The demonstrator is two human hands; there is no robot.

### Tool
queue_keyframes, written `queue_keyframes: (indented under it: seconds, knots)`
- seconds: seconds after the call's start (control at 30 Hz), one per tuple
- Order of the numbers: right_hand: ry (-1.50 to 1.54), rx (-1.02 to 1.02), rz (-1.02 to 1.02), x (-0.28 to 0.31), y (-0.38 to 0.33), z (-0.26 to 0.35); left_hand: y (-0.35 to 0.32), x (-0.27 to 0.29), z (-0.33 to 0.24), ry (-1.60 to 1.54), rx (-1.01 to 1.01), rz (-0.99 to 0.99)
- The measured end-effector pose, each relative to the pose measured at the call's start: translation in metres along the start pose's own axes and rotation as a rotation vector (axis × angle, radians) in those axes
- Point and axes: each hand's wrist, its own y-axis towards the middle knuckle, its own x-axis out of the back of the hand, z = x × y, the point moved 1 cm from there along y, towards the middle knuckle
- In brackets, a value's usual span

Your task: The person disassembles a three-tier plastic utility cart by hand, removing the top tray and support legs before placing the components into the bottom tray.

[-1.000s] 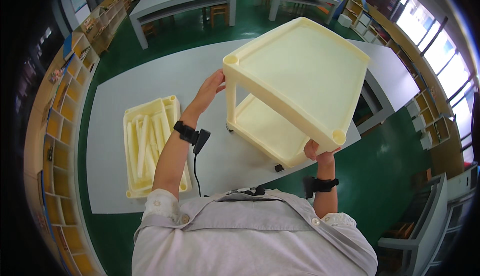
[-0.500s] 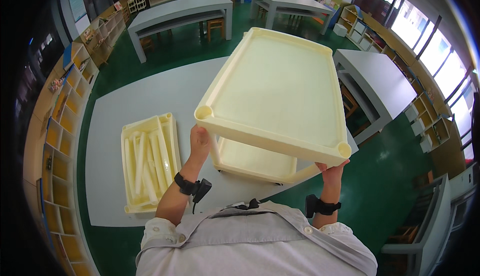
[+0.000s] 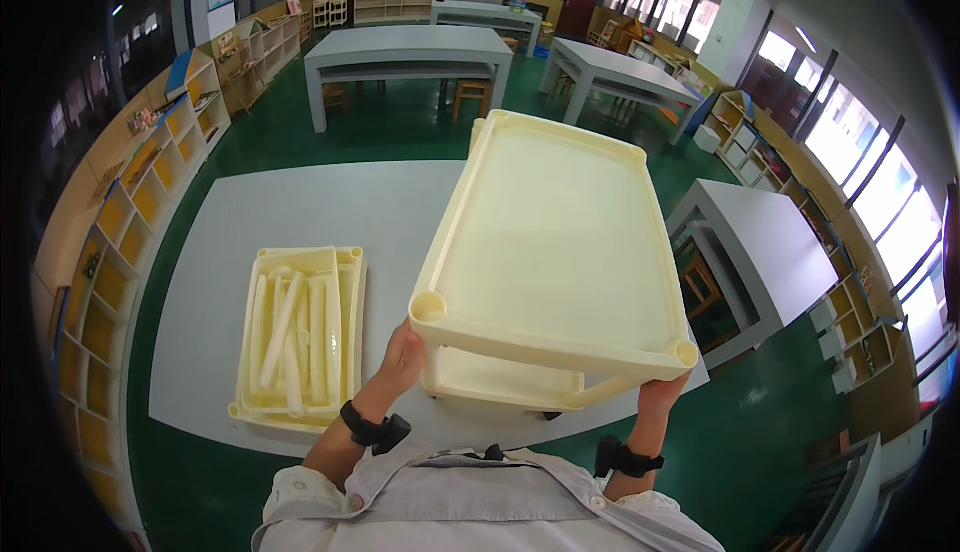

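A cream plastic shelf rack (image 3: pixel 545 242) with two flat trays joined by corner posts stands on the grey table (image 3: pixel 330 222) in front of me. My left hand (image 3: pixel 402 357) grips the near left corner post under the top tray. My right hand (image 3: pixel 662 392) grips the near right corner post. Left of the rack lies a spare cream tray (image 3: pixel 300 337) filled with several loose cream tubes.
Green floor surrounds the table. More grey tables (image 3: pixel 405 52) stand behind and another (image 3: pixel 760 242) to the right. Low wooden shelving (image 3: pixel 120 222) lines the left wall, and windows run along the right.
The rack has swung from a tilted pose toward upright and level, its top tray now flat below me. Both hands kept their hold on the near corners.
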Motion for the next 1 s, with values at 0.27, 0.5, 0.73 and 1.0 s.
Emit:
queue_keyframes:
  seconds: [0.27, 0.5, 0.73, 1.0]
  knots:
    - [-0.339, 0.293, 0.16, 0.016, 0.0, -0.01, -0.002, -0.02, 0.009, -0.104, -0.057, -0.189]
    - [-0.104, 0.071, 0.19, 0.008, 0.011, -0.003, 0.012, -0.018, -0.006, -0.209, 0.073, -0.17]
    - [-0.255, 0.177, 0.419, -0.044, 0.007, 0.053, 0.06, 0.007, -0.029, -0.958, 0.637, -0.141]
    - [-1.098, 0.679, 0.348, -0.066, -0.009, 0.051, 0.086, 0.026, -0.003, -0.51, 0.461, -0.003]
